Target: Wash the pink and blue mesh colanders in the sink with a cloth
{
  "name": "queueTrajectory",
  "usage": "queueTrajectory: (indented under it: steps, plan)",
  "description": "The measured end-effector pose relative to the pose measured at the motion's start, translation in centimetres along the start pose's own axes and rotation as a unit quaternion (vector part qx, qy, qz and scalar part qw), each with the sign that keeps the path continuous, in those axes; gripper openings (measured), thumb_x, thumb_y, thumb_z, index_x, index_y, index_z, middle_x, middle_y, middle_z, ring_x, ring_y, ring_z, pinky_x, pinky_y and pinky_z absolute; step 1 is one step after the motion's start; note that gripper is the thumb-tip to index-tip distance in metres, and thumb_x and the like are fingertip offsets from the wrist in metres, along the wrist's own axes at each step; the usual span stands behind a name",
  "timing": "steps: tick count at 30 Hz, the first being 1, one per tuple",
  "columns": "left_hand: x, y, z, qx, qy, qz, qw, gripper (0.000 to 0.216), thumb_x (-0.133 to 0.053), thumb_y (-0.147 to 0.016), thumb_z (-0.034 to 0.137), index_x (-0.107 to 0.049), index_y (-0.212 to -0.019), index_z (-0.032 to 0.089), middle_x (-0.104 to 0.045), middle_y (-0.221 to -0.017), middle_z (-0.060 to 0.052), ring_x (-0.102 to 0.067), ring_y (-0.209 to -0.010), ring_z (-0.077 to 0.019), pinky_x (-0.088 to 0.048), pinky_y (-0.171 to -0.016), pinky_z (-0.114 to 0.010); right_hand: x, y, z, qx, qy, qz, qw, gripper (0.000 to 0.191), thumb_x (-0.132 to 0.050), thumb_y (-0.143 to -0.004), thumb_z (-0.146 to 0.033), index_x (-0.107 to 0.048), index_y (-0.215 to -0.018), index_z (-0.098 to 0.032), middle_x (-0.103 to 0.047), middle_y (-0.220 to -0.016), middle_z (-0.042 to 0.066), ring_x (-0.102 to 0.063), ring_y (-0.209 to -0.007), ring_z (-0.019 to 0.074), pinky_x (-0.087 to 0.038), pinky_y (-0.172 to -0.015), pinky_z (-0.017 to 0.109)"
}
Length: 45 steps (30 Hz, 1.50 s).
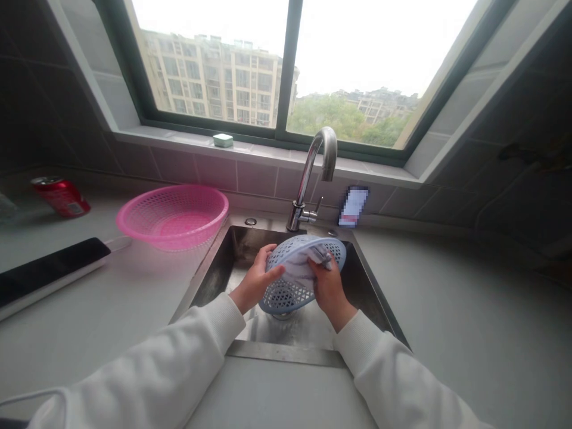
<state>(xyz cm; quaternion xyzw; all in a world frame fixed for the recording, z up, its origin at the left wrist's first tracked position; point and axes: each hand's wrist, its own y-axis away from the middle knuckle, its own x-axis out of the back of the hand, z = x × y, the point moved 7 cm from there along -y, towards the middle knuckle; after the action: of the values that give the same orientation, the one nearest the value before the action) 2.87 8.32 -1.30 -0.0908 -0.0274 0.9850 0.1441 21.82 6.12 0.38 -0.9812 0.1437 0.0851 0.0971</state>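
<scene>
Over steel sink [210,268], left hand [255,280] grips blue colander [283,296]; right hand [329,285] clamps cloth [297,268] against it.

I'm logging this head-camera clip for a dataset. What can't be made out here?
Head view:
Sink drain: mostly hidden by the blue plastic basket.
Pale cloth: partly hidden by the right hand.
Pixelated item: blurred out.
Black-and-white object: cut off by the left edge.
</scene>
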Motion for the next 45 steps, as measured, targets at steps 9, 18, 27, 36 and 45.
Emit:
queueTrajectory:
  steps: [9, 18, 27, 36, 45]
  plan:
    - [-2.4, 1.3, -0.3, 0.074, 0.062, -0.145, 0.985, 0.107, -0.089, -0.068, 0.048, -0.034, -0.158, 0.029, -0.056, -0.149, -0.013, -0.054, -0.138, -0.0377, -0.04, -0.118, -0.049, -1.0, 0.9, 0.5, -0.019, 0.049, -0.054, 0.997, 0.052, -0.077, -0.071, -0.037, -0.053, -0.117, -0.029, -0.069, -0.111, 0.003, -0.067, -0.103, 0.0267, -0.056, -0.096, 0.045]
    - [-2.3, 1.2, 0.5, 0.037, 0.072, -0.133, 0.988, 0.103, -0.094, -0.064, 0.043, -0.044, -0.153, 0.027, -0.062, -0.145, -0.012, -0.056, -0.136, -0.0383, -0.045, -0.114, -0.048, -2.2, 2.0, -1.1, 0.024, 0.165, -0.149, 0.975, 0.057, -0.077, -0.066, -0.024, -0.055, -0.118, -0.029, -0.068, -0.113, 0.002, -0.065, -0.105, 0.0259, -0.052, -0.1, 0.043]
    - [-0.8, 0.8, 1.8, 0.01, 0.095, -0.033, 0.995, 0.092, -0.088, -0.067, 0.054, -0.055, -0.144, 0.016, -0.066, -0.139, -0.016, -0.059, -0.134, -0.0395, -0.045, -0.114, -0.048, -3.9, 2.7, 0.2, 0.087, 0.34, -0.29, 0.89, 0.061, -0.075, -0.066, -0.007, -0.071, -0.122, -0.031, -0.074, -0.128, 0.006, -0.068, -0.117, 0.0311, -0.05, -0.106, 0.05]
    - [-0.6, 0.6, 1.8, -0.004, 0.052, -0.018, 0.998, 0.103, -0.091, -0.062, 0.056, -0.051, -0.148, 0.015, -0.065, -0.143, -0.019, -0.056, -0.138, -0.0424, -0.041, -0.119, -0.053, -3.3, 2.1, 1.2, 0.046, 0.38, -0.283, 0.879, 0.046, -0.07, -0.068, -0.005, -0.076, -0.108, -0.027, -0.08, -0.111, 0.006, -0.072, -0.101, 0.0301, -0.054, -0.093, 0.044]
    - [-1.0, 0.8, 1.0, -0.019, 0.0, -0.082, 0.996, 0.102, -0.089, -0.066, 0.06, -0.05, -0.152, 0.019, -0.056, -0.156, -0.017, -0.051, -0.144, -0.0414, -0.038, -0.123, -0.05, -3.3, 1.7, 0.1, -0.006, 0.198, -0.227, 0.954, 0.048, -0.077, -0.068, -0.017, -0.068, -0.114, -0.024, -0.076, -0.114, 0.003, -0.069, -0.106, 0.026, -0.052, -0.1, 0.043]
